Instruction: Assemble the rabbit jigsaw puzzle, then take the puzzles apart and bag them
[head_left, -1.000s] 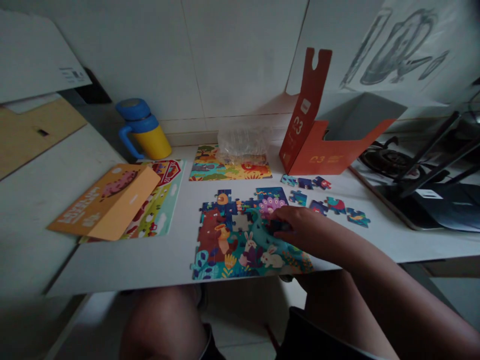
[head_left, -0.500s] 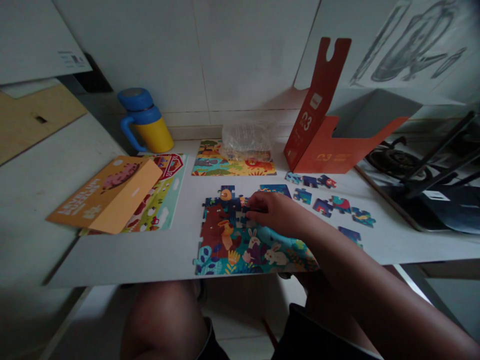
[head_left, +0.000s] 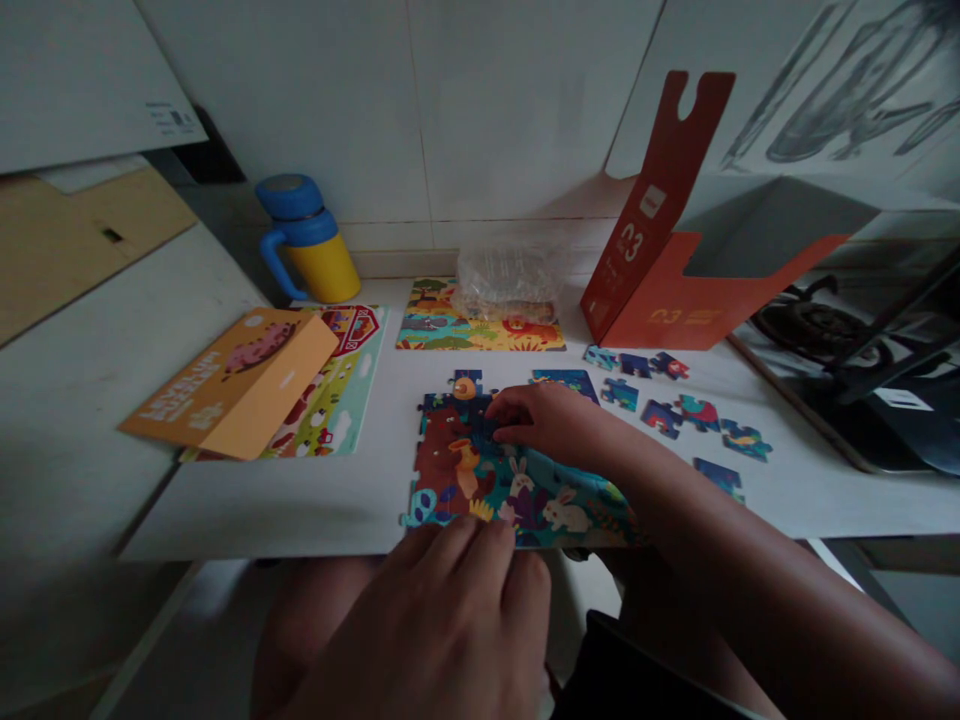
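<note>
A partly assembled jigsaw puzzle with a bear and rabbits lies at the table's front edge. Over its upper middle, my right hand bends its thumb and index finger onto a dark puzzle piece, which sits among the joined pieces. My left hand is low in front, its back toward me and its fingers close together over the puzzle's near edge; its fingertips are hidden. Loose puzzle pieces lie to the right of the puzzle.
An orange box stands open at back right, beside a gas stove. A clear plastic bag rests on a savanna puzzle. At left are a blue-and-yellow flask, a farm picture and an orange envelope.
My left hand has come into view from below, up to the puzzle's front edge. The pale gap by my right fingers is now covered by a dark piece. The view shifted slightly left.
</note>
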